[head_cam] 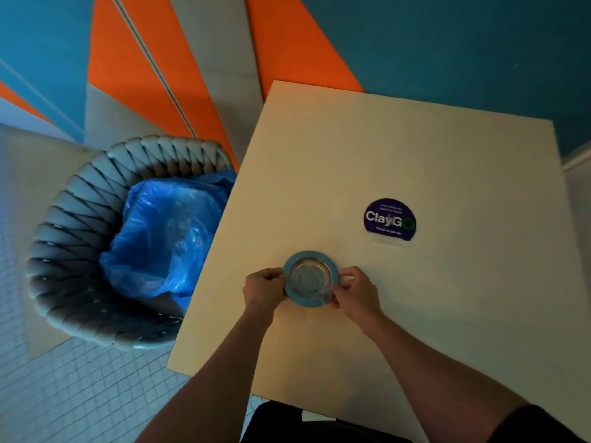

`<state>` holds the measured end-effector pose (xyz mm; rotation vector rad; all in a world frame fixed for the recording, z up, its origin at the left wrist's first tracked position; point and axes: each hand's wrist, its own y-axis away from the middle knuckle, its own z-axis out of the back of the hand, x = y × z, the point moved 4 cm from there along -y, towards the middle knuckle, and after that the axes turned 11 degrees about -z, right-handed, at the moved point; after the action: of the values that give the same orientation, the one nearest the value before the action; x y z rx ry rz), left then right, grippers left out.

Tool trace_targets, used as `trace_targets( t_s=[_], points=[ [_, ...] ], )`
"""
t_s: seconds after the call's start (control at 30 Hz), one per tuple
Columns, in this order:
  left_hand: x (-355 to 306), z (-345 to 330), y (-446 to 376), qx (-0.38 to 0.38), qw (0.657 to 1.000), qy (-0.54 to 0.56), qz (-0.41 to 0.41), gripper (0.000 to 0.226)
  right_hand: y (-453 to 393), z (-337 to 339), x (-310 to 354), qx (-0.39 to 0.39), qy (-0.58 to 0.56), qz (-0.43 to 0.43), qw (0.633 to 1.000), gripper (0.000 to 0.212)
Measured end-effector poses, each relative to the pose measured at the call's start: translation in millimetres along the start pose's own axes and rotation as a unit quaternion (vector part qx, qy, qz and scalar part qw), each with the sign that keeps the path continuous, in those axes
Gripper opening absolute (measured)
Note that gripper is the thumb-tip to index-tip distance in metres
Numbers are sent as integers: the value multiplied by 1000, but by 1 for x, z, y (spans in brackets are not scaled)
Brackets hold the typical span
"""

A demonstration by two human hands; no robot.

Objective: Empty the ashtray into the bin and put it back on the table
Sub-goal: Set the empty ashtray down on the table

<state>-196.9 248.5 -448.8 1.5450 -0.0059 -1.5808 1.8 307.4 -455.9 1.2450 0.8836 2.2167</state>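
A round metal ashtray [309, 277] with a wide flat rim rests upright on the pale square table [415, 161], near its front left part. My left hand [264, 289] grips the ashtray's left rim and my right hand [355, 290] grips its right rim. The bowl looks shiny, and I cannot tell whether anything lies in it. The bin [96, 238], a grey woven basket lined with a blue plastic bag [166, 238], stands on the floor just left of the table.
A round dark sticker [389, 220] reading "ClayGo" lies on the table behind and to the right of the ashtray. Orange, blue and grey wall panels rise behind. The floor at left has small pale tiles. A dark seat shows at the bottom edge.
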Motion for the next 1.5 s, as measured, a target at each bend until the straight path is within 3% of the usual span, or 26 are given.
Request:
trace_targets(
  t_s=[0.53,0.97,1.23,1.5],
  points=[
    [14,-94,54,88,990,-114,-9,15,17,94,-80,-53,-43,-33,997,19],
    [15,-114,66,124,971,-193,-61,9,25,125,-101,-50,-79,-59,994,13],
    [-13,-135,51,163,926,-301,-160,18,40,111,-123,-17,-136,-128,982,7],
    [-8,-135,50,197,907,-329,-173,6,30,112,-112,-37,-108,-122,986,14]
  ],
)
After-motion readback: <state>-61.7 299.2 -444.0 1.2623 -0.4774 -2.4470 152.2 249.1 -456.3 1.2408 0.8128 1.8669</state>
